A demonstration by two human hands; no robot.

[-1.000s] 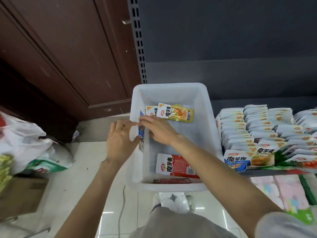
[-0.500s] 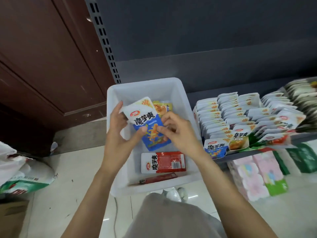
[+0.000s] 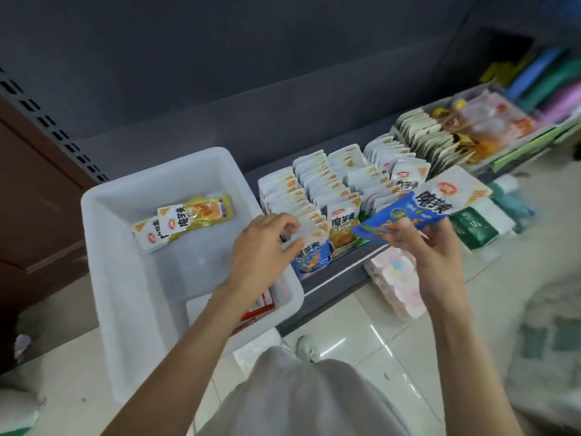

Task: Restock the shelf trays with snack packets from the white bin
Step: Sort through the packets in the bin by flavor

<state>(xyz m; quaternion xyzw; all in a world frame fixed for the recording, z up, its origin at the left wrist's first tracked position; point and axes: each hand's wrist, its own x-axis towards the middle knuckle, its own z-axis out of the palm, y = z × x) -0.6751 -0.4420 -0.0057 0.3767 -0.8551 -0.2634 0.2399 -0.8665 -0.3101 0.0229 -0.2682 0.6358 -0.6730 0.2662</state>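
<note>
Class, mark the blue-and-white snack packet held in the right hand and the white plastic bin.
Blue-and-white snack packet [image 3: 408, 212]: head view, blue lower half.
White plastic bin [image 3: 103, 234]: head view, left wall.

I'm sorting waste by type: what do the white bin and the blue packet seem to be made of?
The bin looks like moulded plastic, milky and slightly see-through, with smooth rounded corners and a dull sheen. The blue packet, in the right hand, looks like thin printed plastic or foil film: glossy, flexing in the grip, with flat sealed edges. Which film it is cannot be told.
</note>
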